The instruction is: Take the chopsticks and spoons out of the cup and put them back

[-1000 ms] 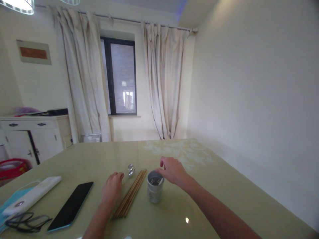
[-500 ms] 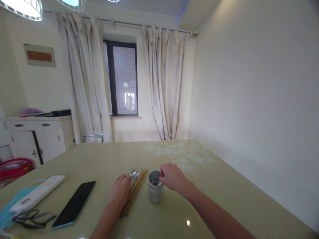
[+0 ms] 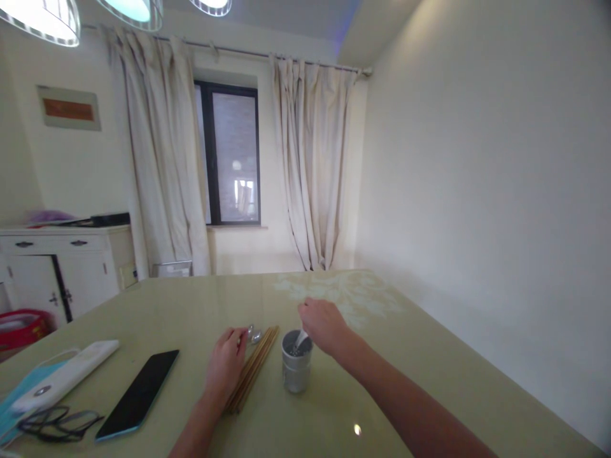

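On a glossy greenish desk [image 3: 191,305], the right hand [image 3: 305,320] pinches a pale slender piece [image 3: 300,338] whose lower end stands inside an upright grey holder [image 3: 296,376], while the left hand [image 3: 233,353] curls beside shiny spoons [image 3: 256,335], its grip on them unclear, with a bundle of wooden chopsticks [image 3: 252,375] lying between that hand and the holder. Farther left lie a dark-screened phone [image 3: 138,394], black-framed glasses [image 3: 60,424] and a long white device [image 3: 67,375] partly over a light-blue mask [image 3: 21,399]. Behind, pale curtains [image 3: 157,159] flank a dark-framed window [image 3: 235,152].
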`<action>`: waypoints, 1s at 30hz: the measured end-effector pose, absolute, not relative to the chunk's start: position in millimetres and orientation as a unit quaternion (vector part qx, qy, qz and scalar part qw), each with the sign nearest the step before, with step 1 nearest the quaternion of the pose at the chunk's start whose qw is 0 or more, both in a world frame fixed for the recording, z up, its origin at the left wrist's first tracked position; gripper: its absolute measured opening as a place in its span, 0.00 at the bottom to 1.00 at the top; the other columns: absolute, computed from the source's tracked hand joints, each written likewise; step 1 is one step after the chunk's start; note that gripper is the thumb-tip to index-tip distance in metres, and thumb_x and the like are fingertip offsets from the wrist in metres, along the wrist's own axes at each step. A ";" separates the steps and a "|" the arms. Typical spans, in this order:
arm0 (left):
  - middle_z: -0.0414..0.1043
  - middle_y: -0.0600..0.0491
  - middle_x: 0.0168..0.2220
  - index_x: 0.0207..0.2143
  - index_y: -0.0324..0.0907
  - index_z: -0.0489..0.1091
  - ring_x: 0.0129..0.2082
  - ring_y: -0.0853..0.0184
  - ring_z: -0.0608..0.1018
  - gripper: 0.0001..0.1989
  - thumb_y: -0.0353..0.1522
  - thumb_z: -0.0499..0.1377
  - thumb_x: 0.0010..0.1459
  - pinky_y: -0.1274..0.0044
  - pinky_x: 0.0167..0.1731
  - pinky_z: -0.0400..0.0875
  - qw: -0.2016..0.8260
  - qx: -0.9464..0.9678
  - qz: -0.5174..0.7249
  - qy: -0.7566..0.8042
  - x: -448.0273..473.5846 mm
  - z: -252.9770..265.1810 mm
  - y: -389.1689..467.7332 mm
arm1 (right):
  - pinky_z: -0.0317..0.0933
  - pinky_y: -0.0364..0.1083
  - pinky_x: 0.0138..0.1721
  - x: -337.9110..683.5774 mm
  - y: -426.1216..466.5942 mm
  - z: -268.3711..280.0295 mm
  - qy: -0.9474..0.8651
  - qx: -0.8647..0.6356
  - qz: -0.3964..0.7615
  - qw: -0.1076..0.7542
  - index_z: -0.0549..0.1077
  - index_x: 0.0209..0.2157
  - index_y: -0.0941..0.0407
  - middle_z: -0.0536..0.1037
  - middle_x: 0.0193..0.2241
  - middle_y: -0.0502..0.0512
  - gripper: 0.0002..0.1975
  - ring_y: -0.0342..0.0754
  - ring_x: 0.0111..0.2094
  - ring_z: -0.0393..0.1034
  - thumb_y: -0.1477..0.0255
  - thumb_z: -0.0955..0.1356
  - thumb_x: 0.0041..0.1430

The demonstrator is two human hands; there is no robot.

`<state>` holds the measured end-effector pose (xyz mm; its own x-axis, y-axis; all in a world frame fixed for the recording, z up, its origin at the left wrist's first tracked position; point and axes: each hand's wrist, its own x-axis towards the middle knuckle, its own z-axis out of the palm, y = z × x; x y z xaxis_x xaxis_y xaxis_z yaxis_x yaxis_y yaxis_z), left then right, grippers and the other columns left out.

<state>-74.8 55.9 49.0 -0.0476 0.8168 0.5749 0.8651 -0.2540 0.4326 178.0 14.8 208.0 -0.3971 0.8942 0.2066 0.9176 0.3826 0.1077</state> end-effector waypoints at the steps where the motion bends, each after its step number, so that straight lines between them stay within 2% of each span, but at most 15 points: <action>1: 0.80 0.47 0.43 0.44 0.43 0.77 0.42 0.60 0.82 0.17 0.37 0.49 0.72 0.70 0.44 0.77 0.032 -0.682 -0.441 -0.582 -69.3 56.9 51.6 | 0.70 0.48 0.43 181.1 13.0 216.3 -0.833 -0.538 -0.115 0.061 0.79 0.46 0.59 0.81 0.45 0.67 0.12 0.57 0.47 0.80 0.81 0.65 0.67; 3: 0.80 0.47 0.45 0.47 0.44 0.76 0.44 0.60 0.82 0.18 0.40 0.49 0.72 0.68 0.47 0.78 0.045 -0.672 -0.518 -0.527 -53.5 77.1 38.7 | 0.70 0.47 0.43 186.5 7.2 233.1 -0.839 -0.521 -0.139 0.075 0.78 0.48 0.59 0.80 0.45 0.66 0.12 0.55 0.46 0.80 0.79 0.63 0.70; 5: 0.79 0.46 0.49 0.52 0.44 0.74 0.51 0.59 0.80 0.19 0.41 0.48 0.73 0.64 0.55 0.74 0.071 -0.672 -0.550 -0.490 -34.4 99.6 22.8 | 0.69 0.46 0.41 188.6 -0.5 247.3 -0.846 -0.497 -0.161 0.108 0.78 0.46 0.58 0.80 0.44 0.63 0.11 0.53 0.43 0.79 0.75 0.63 0.73; 7: 0.76 0.43 0.56 0.59 0.44 0.71 0.57 0.56 0.76 0.21 0.42 0.49 0.73 0.61 0.60 0.69 0.079 -0.694 -0.528 -0.483 -16.8 119.6 8.7 | 0.67 0.45 0.41 186.4 -7.8 255.8 -0.855 -0.466 -0.160 0.162 0.78 0.45 0.57 0.79 0.43 0.60 0.12 0.50 0.41 0.78 0.72 0.63 0.74; 10: 0.74 0.43 0.60 0.64 0.43 0.66 0.59 0.55 0.75 0.23 0.40 0.48 0.73 0.62 0.61 0.68 0.018 -0.730 -0.470 -0.496 -1.8 136.6 -1.9 | 0.66 0.43 0.43 179.5 -11.3 253.4 -0.858 -0.431 -0.107 0.258 0.80 0.45 0.55 0.79 0.43 0.56 0.11 0.48 0.42 0.77 0.71 0.65 0.73; 14: 0.76 0.45 0.58 0.62 0.44 0.65 0.55 0.59 0.78 0.21 0.40 0.46 0.73 0.67 0.56 0.73 -0.094 -0.731 -0.452 -0.502 -10.4 132.4 3.8 | 0.68 0.44 0.45 177.4 3.4 219.2 -0.831 -0.401 0.016 0.384 0.80 0.43 0.55 0.81 0.41 0.55 0.09 0.47 0.42 0.77 0.71 0.67 0.71; 17: 0.77 0.45 0.56 0.59 0.43 0.67 0.55 0.60 0.79 0.20 0.41 0.47 0.72 0.68 0.56 0.72 -0.089 -0.724 -0.420 -0.540 -37.3 114.9 19.0 | 0.71 0.44 0.41 183.9 18.8 171.4 -0.756 -0.399 0.152 0.495 0.78 0.50 0.56 0.81 0.44 0.57 0.14 0.47 0.40 0.78 0.65 0.65 0.72; 19: 0.78 0.43 0.53 0.54 0.40 0.71 0.53 0.58 0.79 0.20 0.39 0.46 0.72 0.68 0.57 0.72 -0.054 -0.705 -0.376 -0.599 -61.4 98.8 32.5 | 0.73 0.47 0.43 188.5 25.1 132.6 -0.695 -0.425 0.192 0.547 0.75 0.55 0.56 0.79 0.52 0.63 0.20 0.51 0.46 0.78 0.58 0.64 0.71; 22: 0.78 0.41 0.50 0.52 0.38 0.73 0.49 0.57 0.81 0.20 0.36 0.45 0.71 0.68 0.53 0.73 -0.014 -0.671 -0.304 -0.676 -96.1 72.9 51.8 | 0.70 0.54 0.53 189.7 26.9 76.9 -0.651 -0.434 0.255 0.568 0.68 0.63 0.55 0.74 0.60 0.67 0.33 0.58 0.56 0.74 0.47 0.64 0.68; 24: 0.78 0.40 0.51 0.52 0.38 0.73 0.48 0.58 0.81 0.20 0.33 0.44 0.72 0.70 0.49 0.74 0.006 -0.670 -0.236 -0.704 -111.7 58.2 61.2 | 0.67 0.57 0.58 186.3 24.6 50.4 -0.630 -0.428 0.311 0.569 0.66 0.65 0.55 0.73 0.61 0.69 0.39 0.60 0.60 0.71 0.41 0.63 0.66; 27: 0.78 0.41 0.50 0.51 0.38 0.74 0.45 0.60 0.82 0.21 0.32 0.43 0.73 0.72 0.45 0.73 0.022 -0.677 -0.161 -0.718 -119.6 43.9 70.0 | 0.65 0.59 0.60 180.2 19.4 33.9 -0.611 -0.405 0.399 0.551 0.62 0.68 0.55 0.73 0.62 0.70 0.47 0.62 0.60 0.72 0.35 0.62 0.61; 30: 0.79 0.42 0.48 0.50 0.39 0.75 0.46 0.60 0.82 0.21 0.32 0.43 0.73 0.73 0.47 0.72 0.027 -0.687 -0.147 -0.711 -115.1 38.5 76.6 | 0.65 0.58 0.60 178.1 15.1 36.6 -0.622 -0.378 0.419 0.543 0.61 0.69 0.53 0.76 0.59 0.67 0.48 0.61 0.57 0.74 0.34 0.62 0.60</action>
<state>-115.1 76.6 38.5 -0.0549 0.9691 0.2404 0.9852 0.0134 0.1711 178.1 15.1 36.6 -0.1239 0.9251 0.3589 0.0148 0.3634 -0.9315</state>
